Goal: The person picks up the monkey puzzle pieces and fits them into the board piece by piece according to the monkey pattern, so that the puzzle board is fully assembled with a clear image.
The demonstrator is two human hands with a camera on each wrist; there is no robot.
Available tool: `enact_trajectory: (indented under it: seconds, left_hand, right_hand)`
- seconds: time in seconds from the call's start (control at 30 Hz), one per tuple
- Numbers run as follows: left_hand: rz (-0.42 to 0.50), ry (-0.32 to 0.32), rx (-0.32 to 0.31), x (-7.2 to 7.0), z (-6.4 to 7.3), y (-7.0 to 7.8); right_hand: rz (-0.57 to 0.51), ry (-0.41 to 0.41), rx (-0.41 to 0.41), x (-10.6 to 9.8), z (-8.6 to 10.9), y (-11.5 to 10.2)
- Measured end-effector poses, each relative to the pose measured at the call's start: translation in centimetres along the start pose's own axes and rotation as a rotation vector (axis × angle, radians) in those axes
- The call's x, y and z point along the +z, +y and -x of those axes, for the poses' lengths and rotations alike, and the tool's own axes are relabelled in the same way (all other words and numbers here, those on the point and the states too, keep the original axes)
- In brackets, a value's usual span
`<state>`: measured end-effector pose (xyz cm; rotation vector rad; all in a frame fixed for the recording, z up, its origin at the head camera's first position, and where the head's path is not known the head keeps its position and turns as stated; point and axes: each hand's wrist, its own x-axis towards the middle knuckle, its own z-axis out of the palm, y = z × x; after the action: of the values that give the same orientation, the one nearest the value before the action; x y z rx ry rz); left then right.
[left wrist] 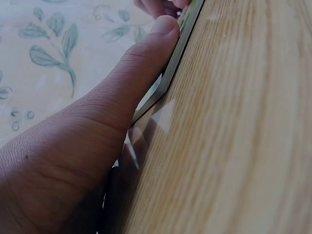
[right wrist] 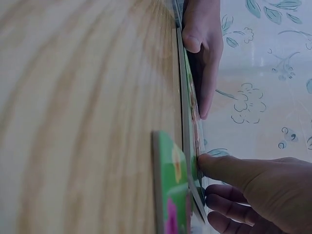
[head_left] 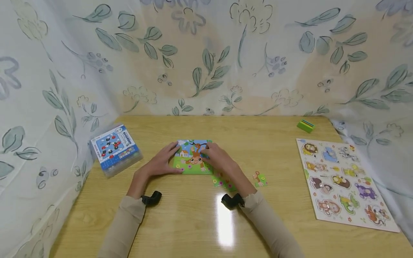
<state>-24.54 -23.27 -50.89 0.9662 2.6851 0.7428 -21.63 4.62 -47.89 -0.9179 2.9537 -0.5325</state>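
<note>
A picture puzzle [head_left: 184, 165] with a cartoon monkey, a small house and green grass lies flat on the wooden table. My left hand [head_left: 162, 161] spans its left side, thumb at the lower edge and fingers at the upper corner; in the left wrist view the thumb [left wrist: 146, 56] lies straight along the rim. Over the right part, my right hand [head_left: 221, 157] has its thumb [right wrist: 226, 168] against a puzzle piece [right wrist: 196, 192], with the other fingers curled at its edge. Green flowered pieces [head_left: 221, 182] lie partly under the right forearm. Another loose piece [head_left: 259, 178] lies farther right.
A blue-and-white boxed molecule set [head_left: 115, 148] sits at the left. On the right lies a large animal peg board [head_left: 338, 182], with a small green striped block [head_left: 305, 125] behind it. Floral cloth [head_left: 206, 57] hangs at the back and sides.
</note>
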Motion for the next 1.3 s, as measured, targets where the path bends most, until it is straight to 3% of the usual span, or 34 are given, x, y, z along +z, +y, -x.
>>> enact_trajectory:
  seconds: [0.23, 0.77, 0.9, 1.17, 1.3]
  left_hand:
    - [0.010, 0.006, -0.007, -1.0, -0.9, -0.2]
    - [0.020, 0.008, -0.010, 1.4, 0.8, -0.2]
    - [0.017, 0.030, -0.006, 1.2, 0.6, -0.2]
    - [0.015, 0.026, -0.001, 0.9, 0.4, -0.1]
    - [0.009, 0.039, 0.009, 0.8, 0.3, -0.3]
  right_hand:
    - [0.005, 0.007, 0.007, -0.8, -1.1, 0.4]
    - [0.031, 0.022, 0.036, 1.0, 0.9, -0.7]
    - [0.043, 0.039, 0.051, 1.0, 0.6, -0.6]
    - [-0.003, -0.003, 0.075, 0.7, 0.3, -0.5]
    - [0.026, 0.025, 0.080, 0.7, 0.1, -0.7]
